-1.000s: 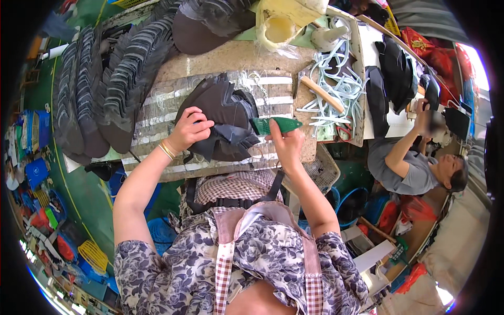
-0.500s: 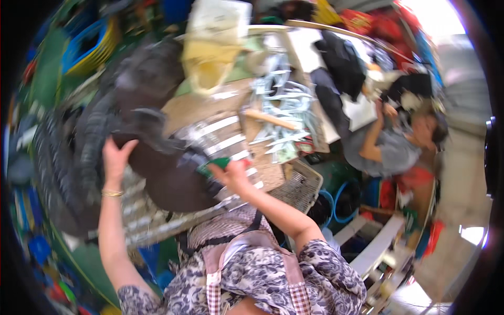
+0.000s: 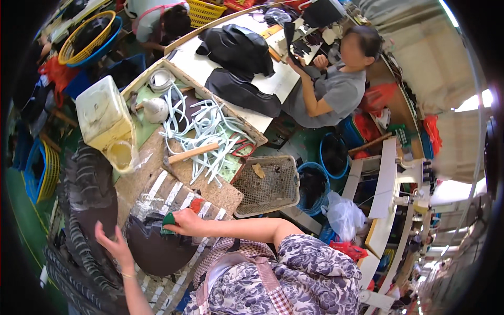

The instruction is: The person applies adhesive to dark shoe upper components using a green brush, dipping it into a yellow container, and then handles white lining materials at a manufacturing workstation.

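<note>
While dark piece (image 3: 157, 253) overlies striped board (image 3: 180, 195), blue baskets (image 3: 316, 169) stand nearby.

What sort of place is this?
Likely a workshop or factory floor: overlapping rows of dark cut pieces, a wooden-handled hammer with pale blue strips, and another person at a white table.

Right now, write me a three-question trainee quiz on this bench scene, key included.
1. Which of the wearer's hands holds the green tool?
2. True or false: the wearer's left hand grips a hammer.
3. Pick one. The tangled strips are: A) red, B) pale blue, C) yellow.

Key:
1. The right hand.
2. False; its fingers are spread and nothing shows in its grip.
3. B.
</note>
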Action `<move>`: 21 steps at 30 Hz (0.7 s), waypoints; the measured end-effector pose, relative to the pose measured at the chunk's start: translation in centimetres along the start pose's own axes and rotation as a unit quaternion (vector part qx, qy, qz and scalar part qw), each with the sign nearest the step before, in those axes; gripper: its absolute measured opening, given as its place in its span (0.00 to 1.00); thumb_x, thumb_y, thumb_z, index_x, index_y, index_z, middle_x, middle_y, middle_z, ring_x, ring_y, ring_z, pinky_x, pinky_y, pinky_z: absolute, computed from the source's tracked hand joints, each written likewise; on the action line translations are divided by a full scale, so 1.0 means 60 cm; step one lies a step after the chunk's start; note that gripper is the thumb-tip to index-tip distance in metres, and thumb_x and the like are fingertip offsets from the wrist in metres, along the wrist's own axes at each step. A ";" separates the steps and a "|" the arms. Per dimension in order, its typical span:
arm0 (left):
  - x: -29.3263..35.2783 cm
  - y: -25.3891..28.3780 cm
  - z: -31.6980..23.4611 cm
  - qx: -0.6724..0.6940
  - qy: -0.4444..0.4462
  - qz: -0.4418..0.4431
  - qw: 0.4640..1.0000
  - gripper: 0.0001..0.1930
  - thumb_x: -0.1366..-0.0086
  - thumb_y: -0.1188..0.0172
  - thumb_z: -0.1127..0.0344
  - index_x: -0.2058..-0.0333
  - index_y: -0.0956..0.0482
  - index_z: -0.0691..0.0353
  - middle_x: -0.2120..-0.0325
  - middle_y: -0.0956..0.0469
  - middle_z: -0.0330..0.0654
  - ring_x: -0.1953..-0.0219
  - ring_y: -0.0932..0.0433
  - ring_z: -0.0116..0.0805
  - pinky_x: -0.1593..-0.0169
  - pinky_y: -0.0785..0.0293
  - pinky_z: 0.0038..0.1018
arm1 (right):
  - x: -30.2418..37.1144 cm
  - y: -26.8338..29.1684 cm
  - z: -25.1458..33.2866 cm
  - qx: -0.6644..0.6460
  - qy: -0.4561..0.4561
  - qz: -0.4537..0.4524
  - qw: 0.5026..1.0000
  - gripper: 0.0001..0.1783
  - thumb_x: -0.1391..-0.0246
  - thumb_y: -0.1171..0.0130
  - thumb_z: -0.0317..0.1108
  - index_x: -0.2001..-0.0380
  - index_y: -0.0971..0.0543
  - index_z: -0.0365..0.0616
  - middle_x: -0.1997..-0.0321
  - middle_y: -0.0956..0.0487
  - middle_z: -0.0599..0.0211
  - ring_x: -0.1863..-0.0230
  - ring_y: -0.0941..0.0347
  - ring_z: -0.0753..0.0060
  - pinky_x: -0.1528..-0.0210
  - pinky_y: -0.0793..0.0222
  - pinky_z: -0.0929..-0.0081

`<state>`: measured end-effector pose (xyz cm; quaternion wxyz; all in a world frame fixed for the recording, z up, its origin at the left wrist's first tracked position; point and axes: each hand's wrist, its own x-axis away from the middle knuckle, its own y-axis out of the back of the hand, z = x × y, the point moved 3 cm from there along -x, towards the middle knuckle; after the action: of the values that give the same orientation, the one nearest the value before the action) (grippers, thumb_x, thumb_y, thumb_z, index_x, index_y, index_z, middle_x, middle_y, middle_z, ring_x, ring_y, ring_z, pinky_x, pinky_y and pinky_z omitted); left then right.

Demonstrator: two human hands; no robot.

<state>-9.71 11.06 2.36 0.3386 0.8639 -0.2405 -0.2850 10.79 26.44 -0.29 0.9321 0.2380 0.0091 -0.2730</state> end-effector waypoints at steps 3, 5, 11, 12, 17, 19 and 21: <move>0.064 0.013 -0.032 -0.029 -0.026 0.061 0.997 0.23 0.41 0.44 0.72 0.48 0.40 0.69 0.49 0.38 0.52 0.46 0.39 0.47 0.43 0.44 0.38 | 0.000 -0.004 0.002 -0.008 0.004 -0.003 1.000 0.14 0.54 0.39 0.39 0.80 0.29 0.41 0.81 0.28 0.56 0.77 0.29 0.50 0.76 0.35 0.59; 0.104 0.015 -0.030 -0.004 -0.004 0.076 0.997 0.24 0.41 0.44 0.71 0.48 0.40 0.69 0.49 0.37 0.52 0.46 0.39 0.48 0.43 0.45 0.40 | -0.001 -0.001 0.008 -0.018 0.011 -0.012 1.000 0.14 0.54 0.39 0.39 0.80 0.29 0.41 0.81 0.28 0.56 0.77 0.29 0.50 0.76 0.35 0.59; 0.165 0.005 -0.061 -0.041 -0.013 0.157 0.987 0.25 0.44 0.41 0.63 0.49 0.36 0.66 0.47 0.39 0.51 0.45 0.41 0.51 0.42 0.48 0.45 | 0.007 -0.005 0.007 0.002 0.039 -0.016 0.999 0.12 0.53 0.40 0.38 0.78 0.28 0.42 0.80 0.27 0.59 0.78 0.29 0.53 0.77 0.35 0.62; 0.169 0.002 -0.063 -0.063 -0.016 0.167 0.984 0.26 0.44 0.40 0.61 0.50 0.35 0.66 0.47 0.39 0.50 0.45 0.42 0.52 0.42 0.48 0.46 | 0.009 -0.006 0.009 0.017 0.052 -0.012 0.998 0.10 0.52 0.40 0.37 0.76 0.27 0.43 0.79 0.27 0.61 0.78 0.29 0.56 0.78 0.35 0.65; 0.172 -0.004 -0.068 -0.075 -0.013 0.173 0.982 0.27 0.42 0.42 0.58 0.48 0.36 0.65 0.43 0.42 0.50 0.42 0.45 0.52 0.41 0.49 0.46 | 0.010 0.000 0.017 0.027 0.084 -0.011 0.996 0.11 0.52 0.40 0.38 0.75 0.27 0.43 0.78 0.28 0.62 0.79 0.29 0.56 0.79 0.35 0.64; 0.174 -0.009 -0.069 -0.085 -0.012 0.172 0.981 0.27 0.41 0.44 0.58 0.46 0.37 0.65 0.41 0.44 0.49 0.41 0.46 0.52 0.40 0.49 0.46 | 0.010 -0.001 0.016 0.034 0.087 -0.006 0.996 0.11 0.52 0.41 0.38 0.75 0.27 0.43 0.78 0.28 0.62 0.79 0.29 0.55 0.79 0.35 0.64; 0.176 -0.015 -0.065 -0.086 -0.018 0.175 0.981 0.27 0.40 0.45 0.59 0.45 0.37 0.65 0.41 0.44 0.49 0.41 0.46 0.51 0.40 0.49 0.46 | 0.010 0.000 0.015 0.042 0.089 -0.014 0.995 0.11 0.51 0.41 0.39 0.75 0.27 0.43 0.77 0.28 0.62 0.79 0.29 0.55 0.79 0.35 0.63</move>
<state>0.68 6.97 0.61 0.4519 0.7710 -0.3684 -0.2561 11.20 25.72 0.40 0.9131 0.2997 0.0836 -0.2637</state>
